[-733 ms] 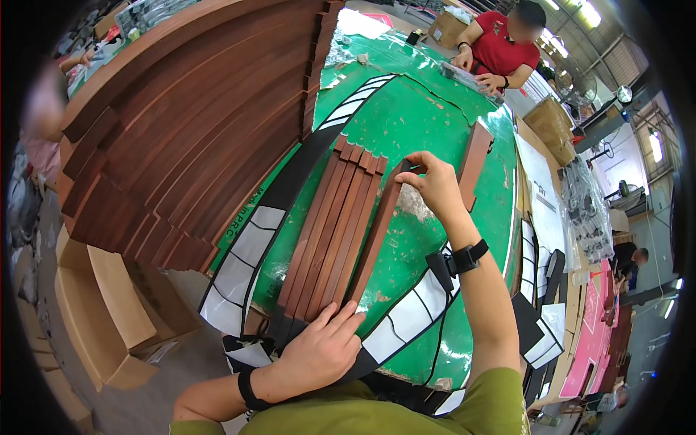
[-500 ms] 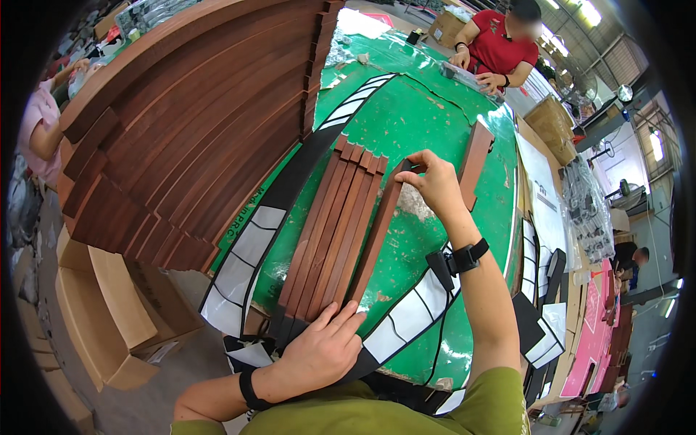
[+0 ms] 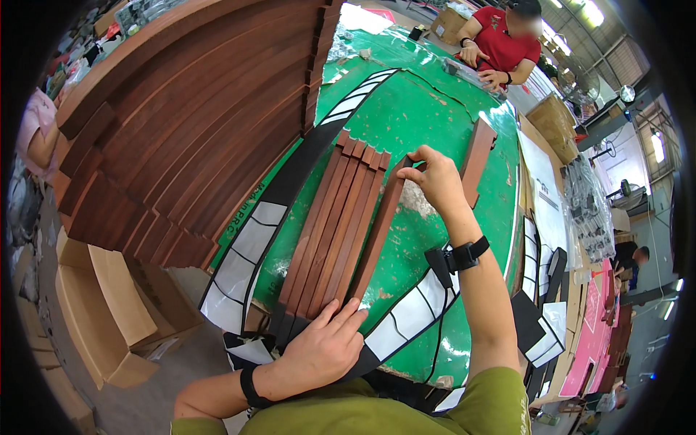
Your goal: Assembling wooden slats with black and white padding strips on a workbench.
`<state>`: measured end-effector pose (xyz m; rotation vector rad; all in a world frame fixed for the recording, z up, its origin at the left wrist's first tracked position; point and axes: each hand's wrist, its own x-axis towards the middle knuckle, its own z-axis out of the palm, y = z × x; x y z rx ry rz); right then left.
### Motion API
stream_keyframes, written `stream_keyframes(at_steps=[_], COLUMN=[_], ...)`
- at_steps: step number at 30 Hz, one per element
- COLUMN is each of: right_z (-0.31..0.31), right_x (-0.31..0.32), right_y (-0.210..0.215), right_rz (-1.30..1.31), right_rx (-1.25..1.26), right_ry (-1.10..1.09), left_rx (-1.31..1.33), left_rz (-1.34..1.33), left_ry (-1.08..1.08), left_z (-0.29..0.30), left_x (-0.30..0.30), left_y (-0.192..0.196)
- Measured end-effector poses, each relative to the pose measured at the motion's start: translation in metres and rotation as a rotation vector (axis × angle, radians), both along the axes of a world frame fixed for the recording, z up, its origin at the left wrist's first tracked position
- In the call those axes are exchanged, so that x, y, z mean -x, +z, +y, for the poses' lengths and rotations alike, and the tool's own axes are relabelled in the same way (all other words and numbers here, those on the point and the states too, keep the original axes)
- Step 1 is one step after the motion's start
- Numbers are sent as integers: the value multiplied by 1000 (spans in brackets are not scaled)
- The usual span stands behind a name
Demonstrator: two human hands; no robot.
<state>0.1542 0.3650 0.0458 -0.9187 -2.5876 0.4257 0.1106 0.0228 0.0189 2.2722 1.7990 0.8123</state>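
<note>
My right hand (image 3: 439,181) pinches the far end of a brown wooden strip (image 3: 378,232) between thumb and fingers. This strip lies slightly apart from the right side of a row of several similar strips (image 3: 330,225), side by side on the green table (image 3: 428,94). My left hand (image 3: 322,346) rests at the near ends of the strips. Its fingers are stretched out, and the fingertips touch the near end of the pinched strip; its thumb is hidden.
A tall stack of brown wooden pieces (image 3: 196,123) stands at the left, above an open cardboard box (image 3: 109,319). Another wooden piece (image 3: 477,163) lies beyond my right hand. Black-and-white panelled bands (image 3: 250,246) cross the table. A co-worker in red (image 3: 500,43) handles a plastic-wrapped item across it.
Both my hands keep nearly the same places on the wooden strip. Across the table, the co-worker's hands have shifted. The view has moved slightly.
</note>
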Motion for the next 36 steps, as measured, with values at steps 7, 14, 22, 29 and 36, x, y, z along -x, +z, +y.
stream_keyframes(at_steps=[7, 14, 22, 29, 36], right_z=[1, 0, -1, -3, -108], right_x=[-20, -13, -9, -15, -60], right_y=[-26, -25, -18, -22, 72], right_rz=[228, 172, 135, 104, 354], right_rx=[124, 94, 61, -78, 46], right_ry=[130, 133, 24, 14, 205], left_rx=[-16, -21, -30, -49, -95], left_rz=[19, -10, 47, -118, -716], left_ry=[-1, 21, 24, 33, 146], left_z=[0, 0, -2, 0, -6], left_x=[-1, -2, -4, -7, 2], left_y=[-6, -6, -5, -4, 9])
